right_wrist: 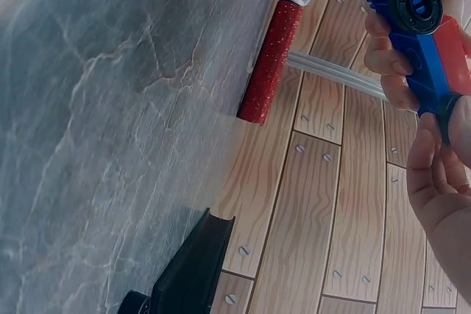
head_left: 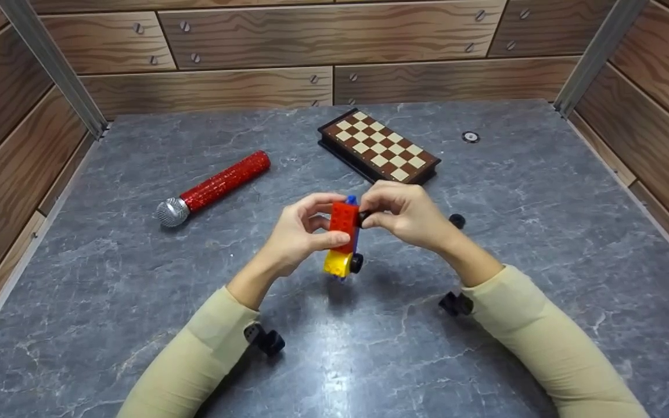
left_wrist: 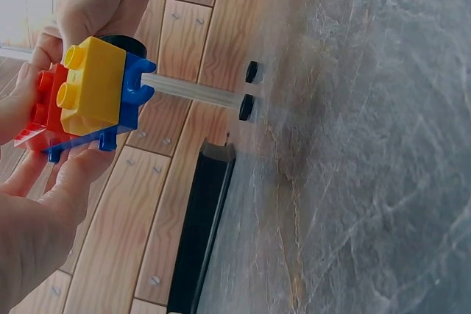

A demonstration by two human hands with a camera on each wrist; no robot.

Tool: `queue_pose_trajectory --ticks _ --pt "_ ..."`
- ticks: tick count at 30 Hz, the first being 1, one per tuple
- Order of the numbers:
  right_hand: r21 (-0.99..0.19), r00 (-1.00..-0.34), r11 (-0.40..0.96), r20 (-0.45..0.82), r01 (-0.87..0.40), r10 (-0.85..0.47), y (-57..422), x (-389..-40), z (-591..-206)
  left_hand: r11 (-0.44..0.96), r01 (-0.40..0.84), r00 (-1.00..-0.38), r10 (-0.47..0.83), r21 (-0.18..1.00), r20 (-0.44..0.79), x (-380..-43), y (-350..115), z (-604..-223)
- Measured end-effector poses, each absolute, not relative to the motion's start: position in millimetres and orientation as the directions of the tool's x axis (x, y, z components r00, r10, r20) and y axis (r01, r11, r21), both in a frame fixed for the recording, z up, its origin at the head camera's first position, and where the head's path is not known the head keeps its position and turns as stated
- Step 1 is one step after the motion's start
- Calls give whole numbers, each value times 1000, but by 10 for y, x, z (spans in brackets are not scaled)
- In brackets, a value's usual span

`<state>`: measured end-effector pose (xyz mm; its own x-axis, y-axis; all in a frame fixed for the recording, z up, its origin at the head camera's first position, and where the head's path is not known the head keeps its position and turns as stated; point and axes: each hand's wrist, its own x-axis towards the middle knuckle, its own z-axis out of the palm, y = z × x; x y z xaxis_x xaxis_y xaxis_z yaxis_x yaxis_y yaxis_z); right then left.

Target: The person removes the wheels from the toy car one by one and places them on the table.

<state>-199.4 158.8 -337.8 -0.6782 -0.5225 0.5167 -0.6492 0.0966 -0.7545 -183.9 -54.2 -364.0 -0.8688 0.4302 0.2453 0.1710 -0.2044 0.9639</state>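
Observation:
A toy car (head_left: pixel 343 226) of red, yellow and blue building bricks is held up over the table. My left hand (head_left: pixel 299 229) grips its red body from the left, thumb on the studs. On the car's right side my right hand (head_left: pixel 401 212) pinches a small black wheel (head_left: pixel 362 218) against the blue base near the far end. Another black wheel (right_wrist: pixel 416 5) sits on the same side by the yellow brick (left_wrist: pixel 96 86). In the left wrist view, blue forked tips (left_wrist: pixel 140 82) stick out from the near end, and no wheel shows on the side facing down.
One loose wheel (head_left: pixel 457 220) lies beyond my right forearm, a second wheel (head_left: pixel 470 137) farther back with its pale hub up. A folded chessboard box (head_left: pixel 378 145) stands behind my hands. To the left lies a red glittery microphone (head_left: pixel 218 186). Wood-patterned walls border the table.

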Motion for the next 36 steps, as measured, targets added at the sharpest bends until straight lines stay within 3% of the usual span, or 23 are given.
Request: queue_pose_trajectory --ticks 11,24,36 --pt "-911 -835 63 345 -408 -429 1543 -2011 -3419 -171 194 -888 387 966 247 -1861 -536 -3653" --pt "-946 -857 -82 320 -314 -403 1568 -1982 -3429 -236 172 -890 380 956 253 -1855 -529 -3640" --pt "-965 -903 -1 246 -262 -354 1525 -1971 -3411 -198 293 -886 311 935 344 -1849 -499 -3649"
